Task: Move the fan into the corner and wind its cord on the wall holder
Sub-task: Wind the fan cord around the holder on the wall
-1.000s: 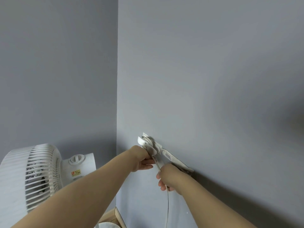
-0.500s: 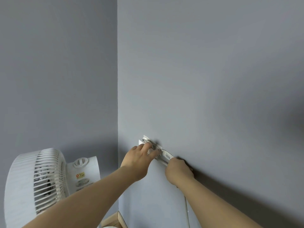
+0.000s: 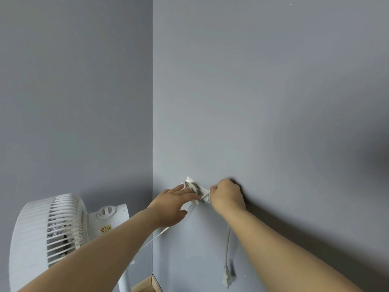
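A white fan (image 3: 48, 234) stands in the corner at lower left, its grille facing left. On the right wall sits a small white holder (image 3: 192, 185) with white cord wound on it. My left hand (image 3: 173, 204) lies flat against the holder, fingers straight on the wound cord. My right hand (image 3: 228, 196) is beside the holder on its right, fingers curled, pinching the cord (image 3: 227, 241). From that hand the cord hangs down the wall and ends in a white plug (image 3: 227, 280). Another stretch of cord runs from under my left hand down toward the fan.
Two grey walls meet at a corner line (image 3: 152, 123). A strip of wooden floor and skirting (image 3: 147, 286) shows at the bottom of the corner. My forearms cross the lower half of the view.
My right hand rose from below the holder to its right side, taking the cord with it. The plug end now hangs in view. My left hand flattened onto the holder.
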Motion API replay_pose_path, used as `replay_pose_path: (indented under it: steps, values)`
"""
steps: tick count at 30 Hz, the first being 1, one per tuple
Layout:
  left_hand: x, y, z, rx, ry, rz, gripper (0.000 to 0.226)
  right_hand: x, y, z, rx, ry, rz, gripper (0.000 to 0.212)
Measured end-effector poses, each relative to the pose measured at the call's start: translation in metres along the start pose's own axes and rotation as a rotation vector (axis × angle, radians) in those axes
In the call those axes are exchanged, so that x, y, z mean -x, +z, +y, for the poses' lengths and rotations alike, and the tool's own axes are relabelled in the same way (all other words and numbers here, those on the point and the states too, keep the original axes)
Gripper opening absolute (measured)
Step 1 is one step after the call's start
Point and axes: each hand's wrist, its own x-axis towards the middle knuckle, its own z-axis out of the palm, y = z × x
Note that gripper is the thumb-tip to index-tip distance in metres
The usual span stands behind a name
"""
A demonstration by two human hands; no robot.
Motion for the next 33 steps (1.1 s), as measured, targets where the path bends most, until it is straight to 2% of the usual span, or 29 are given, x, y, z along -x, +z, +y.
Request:
replay_pose_path:
  steps: [2, 4, 10, 13, 16, 21, 24, 29, 31, 33]
  values:
    - [0.001, -0.004, 0.001, 0.216, -0.057, -0.032, 0.056, -0.007, -0.002, -0.007, -0.353, 0.103, -0.052, 0.025]
    - [-0.001, -0.011, 0.005, 0.361, -0.125, -0.008, 0.051, -0.009, -0.007, -0.015, -0.59, 0.214, -0.128, 0.033]
    - [-0.007, -0.035, 0.014, 0.551, -0.422, 0.295, 0.021, -0.002, -0.023, -0.024, -0.642, 0.27, -0.301, 0.033]
    - [-0.007, -0.043, 0.019, 0.758, -0.466, 0.301, 0.006, -0.002, -0.023, -0.023, -0.795, 0.327, -0.368, 0.035]
    - [-0.004, -0.05, 0.027, 0.945, -0.43, 0.258, 0.011, -0.003, -0.018, -0.027, -0.952, 0.378, -0.374, 0.032]
    - [0.002, -0.056, 0.034, 0.744, -0.245, 0.223, 0.009, -0.002, -0.014, -0.025, -0.811, 0.367, -0.332, 0.033]
    - [0.003, -0.054, 0.038, 0.703, -0.191, 0.191, 0.014, 0.004, -0.016, -0.027, -0.749, 0.327, -0.324, 0.034]
    - [-0.001, -0.052, 0.035, 0.741, -0.241, 0.315, 0.026, 0.002, -0.014, -0.024, -0.735, 0.273, -0.323, 0.036]
    - [-0.002, -0.053, 0.03, 0.737, -0.297, 0.398, 0.033, -0.003, -0.01, -0.019, -0.637, 0.225, -0.268, 0.037]
    - [-0.003, -0.053, 0.023, 0.602, -0.366, 0.455, 0.039, -0.007, -0.004, -0.013, -0.508, 0.158, -0.227, 0.034]
